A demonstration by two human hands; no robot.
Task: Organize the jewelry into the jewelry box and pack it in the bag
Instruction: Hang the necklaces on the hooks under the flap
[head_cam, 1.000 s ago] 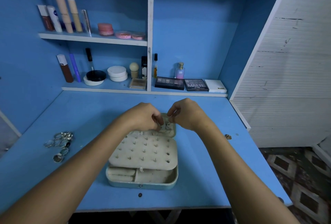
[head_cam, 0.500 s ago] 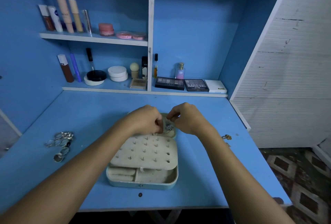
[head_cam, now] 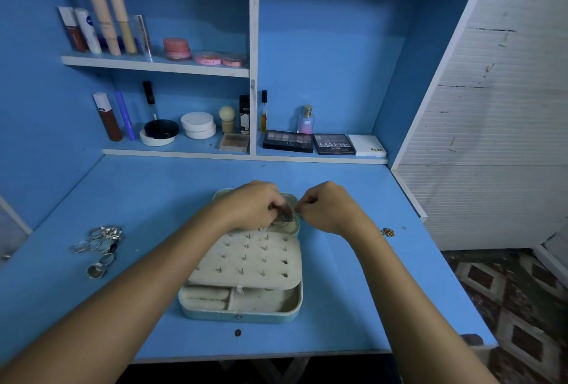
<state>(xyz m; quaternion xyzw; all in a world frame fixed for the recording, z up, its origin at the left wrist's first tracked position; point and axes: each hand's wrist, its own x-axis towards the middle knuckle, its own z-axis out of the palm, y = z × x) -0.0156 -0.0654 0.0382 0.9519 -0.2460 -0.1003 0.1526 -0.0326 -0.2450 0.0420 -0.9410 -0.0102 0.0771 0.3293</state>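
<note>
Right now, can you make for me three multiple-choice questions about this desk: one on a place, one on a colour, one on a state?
1. Where does the pile of rings lie?
A. inside the jewelry box
B. on the desk, left of the box
C. on the lower shelf

2. What colour is the desk?
A. blue
B. white
C. brown

3. How is the jewelry box now?
A. closed
B. inside a bag
C. open

Answers:
1 B, the rings rest on the bare desk, apart from the box.
2 A, the desk top is blue like the wall behind it.
3 C, its pegged panel and lower compartments show, while the left hand and right hand work at its far end.
</note>
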